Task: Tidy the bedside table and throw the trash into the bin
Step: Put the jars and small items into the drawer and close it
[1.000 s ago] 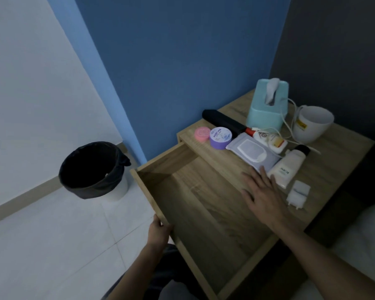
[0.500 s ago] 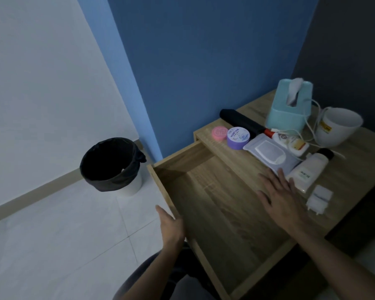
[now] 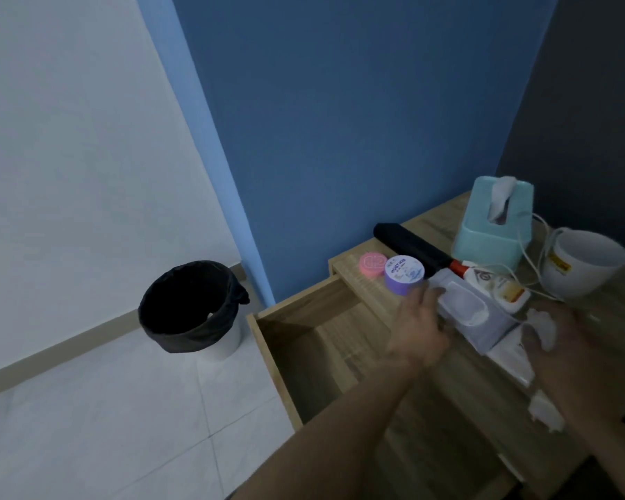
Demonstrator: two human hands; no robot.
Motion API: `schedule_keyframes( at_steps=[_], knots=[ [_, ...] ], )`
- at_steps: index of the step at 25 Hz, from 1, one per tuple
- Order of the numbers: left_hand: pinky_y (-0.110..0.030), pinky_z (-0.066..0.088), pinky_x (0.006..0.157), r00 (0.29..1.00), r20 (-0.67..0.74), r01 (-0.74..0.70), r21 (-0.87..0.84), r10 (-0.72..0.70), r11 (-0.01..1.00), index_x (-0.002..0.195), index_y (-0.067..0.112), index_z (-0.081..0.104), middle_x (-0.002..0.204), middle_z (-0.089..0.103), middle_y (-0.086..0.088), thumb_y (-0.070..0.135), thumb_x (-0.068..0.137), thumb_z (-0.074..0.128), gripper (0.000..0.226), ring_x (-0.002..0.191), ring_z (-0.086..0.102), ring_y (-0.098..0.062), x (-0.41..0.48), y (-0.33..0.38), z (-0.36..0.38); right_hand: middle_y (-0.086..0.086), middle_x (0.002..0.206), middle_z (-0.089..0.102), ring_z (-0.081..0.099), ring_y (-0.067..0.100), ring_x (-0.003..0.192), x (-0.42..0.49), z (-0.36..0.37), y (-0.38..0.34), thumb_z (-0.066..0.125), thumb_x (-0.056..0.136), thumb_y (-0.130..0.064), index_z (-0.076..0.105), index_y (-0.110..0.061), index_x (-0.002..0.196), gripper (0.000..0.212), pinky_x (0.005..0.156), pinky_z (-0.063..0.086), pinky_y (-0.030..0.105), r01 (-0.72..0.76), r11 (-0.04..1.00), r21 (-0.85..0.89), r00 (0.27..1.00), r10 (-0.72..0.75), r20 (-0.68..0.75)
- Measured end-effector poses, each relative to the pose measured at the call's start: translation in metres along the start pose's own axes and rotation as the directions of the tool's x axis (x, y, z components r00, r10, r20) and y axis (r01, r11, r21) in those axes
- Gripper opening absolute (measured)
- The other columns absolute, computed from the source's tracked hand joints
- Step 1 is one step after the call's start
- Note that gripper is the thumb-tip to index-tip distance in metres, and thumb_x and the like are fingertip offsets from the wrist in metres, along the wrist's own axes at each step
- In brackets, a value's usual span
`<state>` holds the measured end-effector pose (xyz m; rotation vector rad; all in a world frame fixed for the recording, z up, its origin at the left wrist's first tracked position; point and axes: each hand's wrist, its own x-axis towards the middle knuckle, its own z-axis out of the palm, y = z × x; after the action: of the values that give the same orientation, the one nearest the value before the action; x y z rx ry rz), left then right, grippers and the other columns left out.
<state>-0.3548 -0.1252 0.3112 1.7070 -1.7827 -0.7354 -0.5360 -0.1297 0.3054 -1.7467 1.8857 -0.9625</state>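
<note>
Touching the wipes pack's [image 3: 473, 319] left end with loosely outstretched fingers [image 3: 434, 294] of the left hand [image 3: 417, 332] above the open drawer [image 3: 304, 321], blurred right hand [image 3: 574, 359] just beyond the pack over the bedside table [image 3: 441, 218], grip impossible to tell, bin [image 3: 181, 337] well off to the left hand's left.

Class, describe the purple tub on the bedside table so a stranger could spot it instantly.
Find the wooden bedside table against the blue wall and look at its left end, above the open drawer. Two small round tubs stand side by side there. The purple tub is the taller one with a white printed lid, right of the flat pink tub.
</note>
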Motion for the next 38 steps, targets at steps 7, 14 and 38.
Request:
schedule_keyframes(
  at_steps=[7, 14, 38],
  knots=[
    [-0.047, 0.001, 0.119, 0.970, 0.244, -0.052, 0.195, 0.002, 0.979, 0.150, 0.019, 0.020, 0.162, 0.001, -0.006, 0.036, 0.093, 0.055, 0.069, 0.149, -0.007, -0.026, 0.067, 0.000, 0.037, 0.018, 0.131, 0.047, 0.052, 0.038, 0.111, 0.075, 0.010, 0.022, 0.065, 0.079, -0.036, 0.033, -0.023, 0.132, 0.064, 0.087, 0.048, 0.051, -0.036, 0.986, -0.161, 0.985, 0.063, 0.164],
    [-0.046, -0.004, 0.118, 0.961, 0.276, -0.074, 0.268, -0.003, 0.961, 0.152, 0.025, 0.013, 0.162, -0.004, -0.002, 0.047, 0.091, 0.054, 0.076, 0.149, -0.008, -0.025, 0.071, -0.010, 0.048, 0.015, 0.137, 0.044, 0.043, 0.038, 0.123, 0.091, 0.031, 0.023, 0.059, 0.083, -0.043, 0.034, -0.019, 0.136, 0.064, 0.101, 0.037, 0.052, 0.045, 0.924, -0.381, 0.964, 0.060, 0.260],
    [-0.044, 0.028, 0.103, 0.958, 0.281, -0.209, 0.557, 0.054, 0.803, 0.137, 0.023, 0.036, 0.144, 0.042, -0.006, 0.051, 0.075, 0.070, 0.076, 0.128, 0.032, -0.028, 0.053, 0.001, 0.034, 0.015, 0.138, 0.038, 0.040, 0.032, 0.121, 0.053, -0.015, 0.051, 0.065, 0.080, -0.025, 0.037, -0.017, 0.136, 0.062, 0.090, 0.042, 0.043, 0.012, 0.904, -0.427, 0.983, 0.068, 0.172]
  ],
)
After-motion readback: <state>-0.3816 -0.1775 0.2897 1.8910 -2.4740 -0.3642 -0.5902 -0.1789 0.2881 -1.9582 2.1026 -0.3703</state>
